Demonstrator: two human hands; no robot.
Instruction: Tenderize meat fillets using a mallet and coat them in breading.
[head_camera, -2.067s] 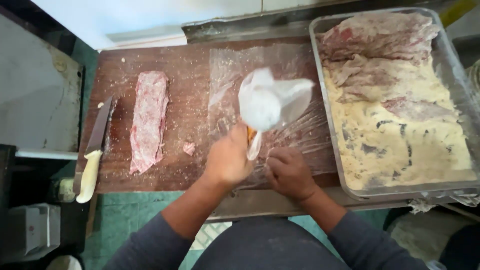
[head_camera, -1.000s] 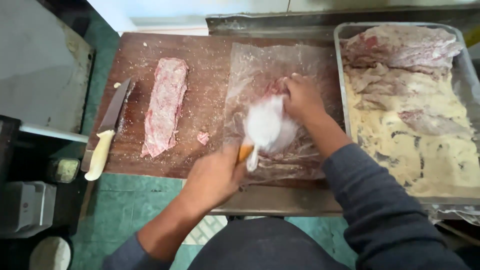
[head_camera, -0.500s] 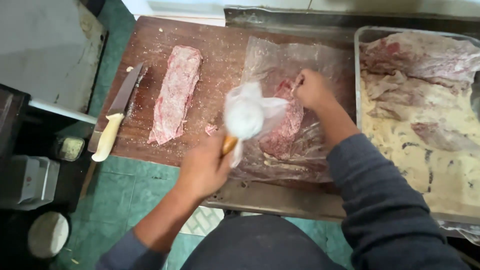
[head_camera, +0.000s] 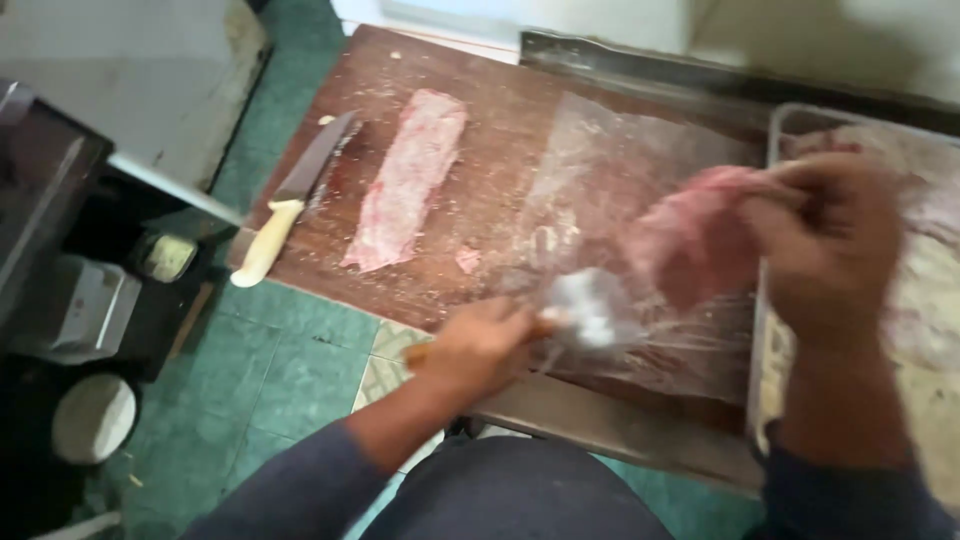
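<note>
My right hand (head_camera: 835, 235) is lifting a flat pink slice of meat (head_camera: 695, 240) off the clear plastic sheet (head_camera: 610, 180), right beside the metal tray (head_camera: 775, 135). My left hand (head_camera: 480, 345) grips a wooden-handled mallet whose head is wrapped in a white plastic bag (head_camera: 585, 305); it hangs low over the sheet's near edge. A long strip of raw meat (head_camera: 405, 180) lies on the brown wooden board (head_camera: 500, 110) to the left.
A knife (head_camera: 295, 195) with a cream handle lies at the board's left edge. The tray holds breaded meat slices (head_camera: 930, 280). Green tiled floor (head_camera: 290, 370) shows below, with dark boxes (head_camera: 60, 290) and a round lid at the left.
My right hand has peeled the pounded slice off the plastic sheet and raised it toward the tray. The wrapped mallet has dropped lower, toward the board's near edge.
</note>
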